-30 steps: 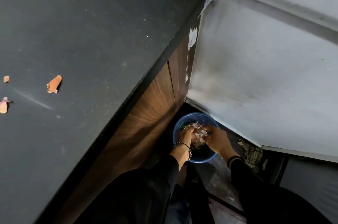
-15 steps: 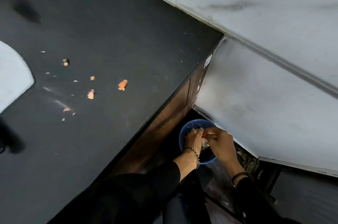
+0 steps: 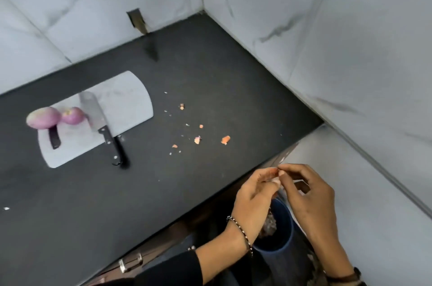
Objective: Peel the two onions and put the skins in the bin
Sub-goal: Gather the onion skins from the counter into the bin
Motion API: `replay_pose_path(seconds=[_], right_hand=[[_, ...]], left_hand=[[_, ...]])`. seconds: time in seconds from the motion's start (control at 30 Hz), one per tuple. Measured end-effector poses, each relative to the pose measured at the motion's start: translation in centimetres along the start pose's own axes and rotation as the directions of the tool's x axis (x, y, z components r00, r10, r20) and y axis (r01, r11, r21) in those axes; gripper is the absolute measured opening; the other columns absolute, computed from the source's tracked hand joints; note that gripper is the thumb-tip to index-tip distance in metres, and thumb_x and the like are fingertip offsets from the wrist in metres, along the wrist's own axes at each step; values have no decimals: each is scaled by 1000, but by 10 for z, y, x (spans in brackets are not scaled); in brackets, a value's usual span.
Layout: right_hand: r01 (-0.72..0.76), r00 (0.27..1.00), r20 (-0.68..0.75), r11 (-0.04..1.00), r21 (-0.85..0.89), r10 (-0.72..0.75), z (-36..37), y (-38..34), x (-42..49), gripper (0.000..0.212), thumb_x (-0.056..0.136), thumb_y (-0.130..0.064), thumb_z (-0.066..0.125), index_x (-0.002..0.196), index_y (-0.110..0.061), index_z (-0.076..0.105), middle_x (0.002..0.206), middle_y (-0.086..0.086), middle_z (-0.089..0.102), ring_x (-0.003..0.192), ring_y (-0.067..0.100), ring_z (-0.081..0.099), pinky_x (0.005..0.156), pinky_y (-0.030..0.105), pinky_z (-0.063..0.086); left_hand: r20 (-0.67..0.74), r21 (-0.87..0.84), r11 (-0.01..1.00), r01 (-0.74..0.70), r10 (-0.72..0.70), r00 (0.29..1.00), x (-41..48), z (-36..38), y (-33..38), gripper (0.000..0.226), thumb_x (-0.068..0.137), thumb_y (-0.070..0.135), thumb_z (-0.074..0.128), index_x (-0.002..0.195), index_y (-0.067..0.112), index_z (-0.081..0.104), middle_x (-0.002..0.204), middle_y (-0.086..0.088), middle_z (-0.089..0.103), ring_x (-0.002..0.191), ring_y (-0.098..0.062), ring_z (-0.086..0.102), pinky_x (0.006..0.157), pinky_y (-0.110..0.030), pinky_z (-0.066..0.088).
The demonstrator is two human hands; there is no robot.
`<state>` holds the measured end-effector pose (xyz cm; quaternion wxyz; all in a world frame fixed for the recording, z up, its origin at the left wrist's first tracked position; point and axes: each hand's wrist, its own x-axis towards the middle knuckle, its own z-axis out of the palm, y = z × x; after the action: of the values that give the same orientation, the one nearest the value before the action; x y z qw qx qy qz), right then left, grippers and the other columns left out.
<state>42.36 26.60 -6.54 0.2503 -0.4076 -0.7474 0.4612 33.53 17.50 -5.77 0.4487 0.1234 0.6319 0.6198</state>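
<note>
Onions point(image 3: 43, 117) lie peeled on board point(image 3: 127, 103); fingertips point(image 3: 285, 171) touch above bin point(image 3: 289, 227).

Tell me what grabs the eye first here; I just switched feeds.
Two peeled purple onions sit at the left end of the white cutting board, a knife beside them. The left hand and right hand meet at the fingertips above the blue bin, bottom right. Orange skin scraps dot the dark counter between.
</note>
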Motion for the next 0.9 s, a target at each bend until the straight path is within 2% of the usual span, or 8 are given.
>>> replay_pose_path(seconds=[0.13,0.2,0.3,0.4,0.47,0.53,0.7,0.9], right_hand=[[251,965,98,965,-78,-243,27,-30,24,14,98,-20,65,109,-24,72,110,-12,70,105,6,66,92,34,55],[296,935,249,942,-159,-251,51,-41,33,38,97,-33,54,129,-17,66,137,-2,62,130,14,56,111,38,45],[332,883,449,858,-391,-138,91,-51,35,64,103,-41,32,160,-10,27,169,9,19,158,20,11,128,35,5],[424,803,587,789,-444,-101,121,-63,31,74,101,-48,13,162,-10,-5,171,11,-9,157,19,-15,124,29,-13],[490,708,694,799,-348,-132,132,-74,36,74,100,-46,13,162,-12,-7,171,5,-10,156,14,-16,126,28,-11],[486,628,766,837,-250,-136,139,-85,49,67,108,-31,27,162,-14,-7,171,2,-8,156,8,-13,126,26,-9],[471,651,755,819,-327,-73,153,-119,107,66,110,-27,32,163,-13,-5,171,3,-4,157,17,-8,118,22,-9],[527,572,820,776,-346,-24,192,-125,160,77,98,-46,26,164,-19,-3,172,7,2,159,22,-1,129,45,6]], left_hand=[[-73,225,944,-243,265,962,3,-40,36,24,94,8,58,113,22,66,110,7,71,101,-8,67,92,-32,54],[-109,476,822,-312,407,907,6,-68,43,26,94,16,58,119,21,61,123,11,64,112,-2,59,101,-27,47],[-155,816,546,-192,525,837,10,-110,40,45,93,32,50,135,17,50,143,4,47,140,-15,35,117,-27,22],[-275,855,519,20,420,865,9,-139,34,58,100,33,46,151,13,27,162,-4,18,151,-18,8,122,-31,6],[-286,845,533,44,380,880,10,-151,31,62,102,31,42,154,11,16,164,-6,8,152,-17,2,122,-28,0],[-274,857,514,35,399,875,15,-164,33,63,103,31,39,155,11,12,164,-5,6,152,-15,-1,121,-27,-4],[-232,902,431,12,463,855,43,-193,59,66,101,29,40,155,7,9,164,-7,9,152,-15,-1,121,-27,-8],[-67,978,206,0,316,946,85,-212,91,68,102,32,29,154,4,-6,165,-10,-1,151,-16,-10,121,-34,-13]])
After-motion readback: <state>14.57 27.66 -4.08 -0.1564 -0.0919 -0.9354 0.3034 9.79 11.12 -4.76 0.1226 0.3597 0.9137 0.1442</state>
